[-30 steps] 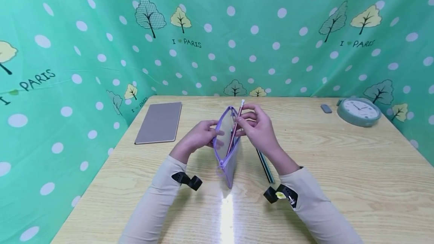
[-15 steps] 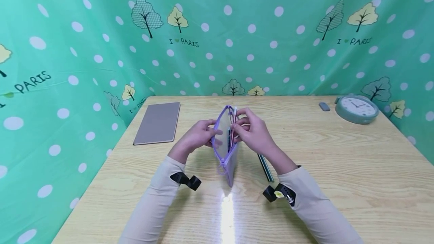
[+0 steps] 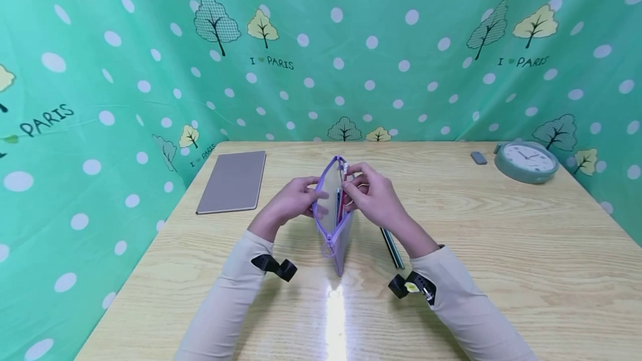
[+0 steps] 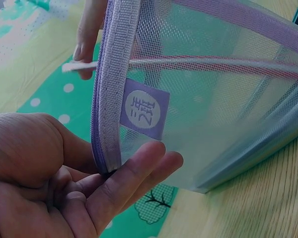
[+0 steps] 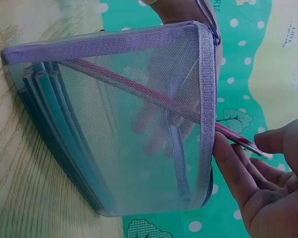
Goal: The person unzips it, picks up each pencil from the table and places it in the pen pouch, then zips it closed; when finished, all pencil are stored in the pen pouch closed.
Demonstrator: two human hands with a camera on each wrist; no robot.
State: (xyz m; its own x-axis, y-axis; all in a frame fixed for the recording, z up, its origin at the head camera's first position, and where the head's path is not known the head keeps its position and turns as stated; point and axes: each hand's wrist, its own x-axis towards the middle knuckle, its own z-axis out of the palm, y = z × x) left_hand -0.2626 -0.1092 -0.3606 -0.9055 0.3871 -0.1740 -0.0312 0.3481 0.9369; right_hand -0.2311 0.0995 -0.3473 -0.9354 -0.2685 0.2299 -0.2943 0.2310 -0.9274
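Note:
A purple-edged mesh zip pouch (image 3: 341, 249) stands on the table with its zipped mouth spread. My left hand (image 3: 295, 200) pinches its left rim between thumb and fingers; a lilac label (image 4: 161, 116) shows close by in the left wrist view. My right hand (image 3: 373, 194) holds a red pencil (image 5: 231, 134) near its end at the other rim. Most of that pencil slants down inside the pouch, visible through the mesh. Several dark pencils (image 5: 64, 104) lie along the pouch's bottom. Beneath my right forearm, dark green striped pencils (image 3: 393, 249) lie on the wood, partly hidden.
A grey notebook (image 3: 233, 181) lies at the table's back left. Toward the back right are a small blue-grey eraser-like block (image 3: 478, 157) and a round green clock (image 3: 528, 161). A dotted green curtain (image 3: 301, 99) hangs behind the wooden table (image 3: 501, 249).
The red pencil has gone down into the pouch, its white end dropping from above the rim to about rim level. My right hand has moved slightly left and down with it.

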